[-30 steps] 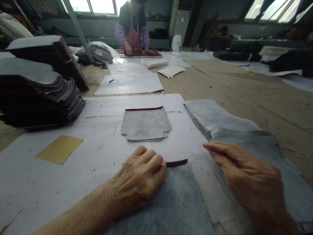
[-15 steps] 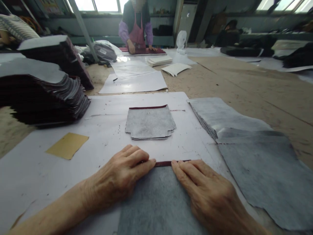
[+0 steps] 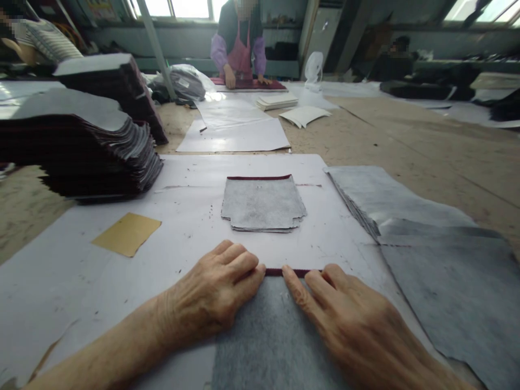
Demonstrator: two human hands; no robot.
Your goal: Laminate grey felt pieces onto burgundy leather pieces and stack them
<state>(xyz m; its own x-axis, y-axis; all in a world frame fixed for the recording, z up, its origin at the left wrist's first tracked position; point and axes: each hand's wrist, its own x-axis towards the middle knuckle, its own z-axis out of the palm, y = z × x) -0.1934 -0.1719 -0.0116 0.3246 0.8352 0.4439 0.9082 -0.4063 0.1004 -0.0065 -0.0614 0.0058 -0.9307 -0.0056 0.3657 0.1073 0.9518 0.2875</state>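
A grey-backed fabric piece (image 3: 276, 330) lies in front of me, its far edge folded over into a narrow dark red strip (image 3: 274, 272). My left hand (image 3: 227, 287) has its fingers curled at the left end of that strip, the thumb tip pressing on it. On the right part of the fold, my right hand (image 3: 345, 319) presses with a straight index finger while its other fingers bend around the edge; its thumb is hidden. Just beyond my hands rests a small stack of similar grey pieces (image 3: 262, 203) with a dark red top edge.
Tall stacks of dark red, grey-backed pieces (image 3: 109, 146) stand at left. A yellow card (image 3: 128, 234) lies on the white sheet (image 3: 174, 227). Larger grey pieces (image 3: 447, 281) are layered at right. Across the table, a person in a pink apron (image 3: 240, 57) handles dark red material.
The view has shifted, so the scene sits further right. My right index finger has separated from the other fingers, which are now more bent. My left hand keeps its place on the fold.
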